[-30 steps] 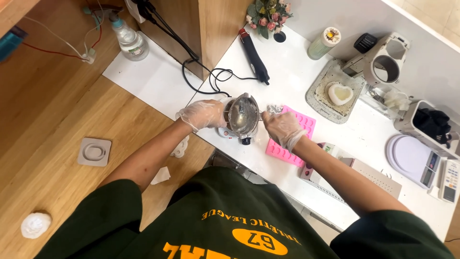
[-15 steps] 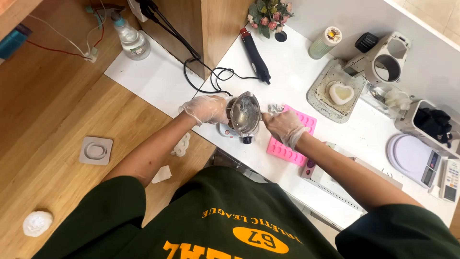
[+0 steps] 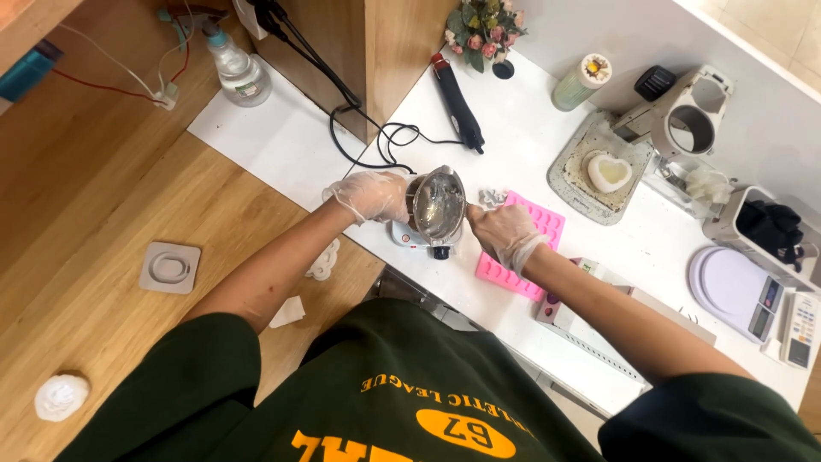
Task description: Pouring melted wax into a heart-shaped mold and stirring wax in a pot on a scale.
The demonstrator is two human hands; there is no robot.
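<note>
Left hand (image 3: 374, 195) grips metal pot (image 3: 437, 204); right hand (image 3: 502, 234) closed beside rim

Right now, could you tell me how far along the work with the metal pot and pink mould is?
Done: a heart-shaped piece sits on the grey tray. In hand: the left hand holds the metal pot while the right hand rests beside its rim. Left: the pink mould shows no filled cavities that I can make out.
</note>
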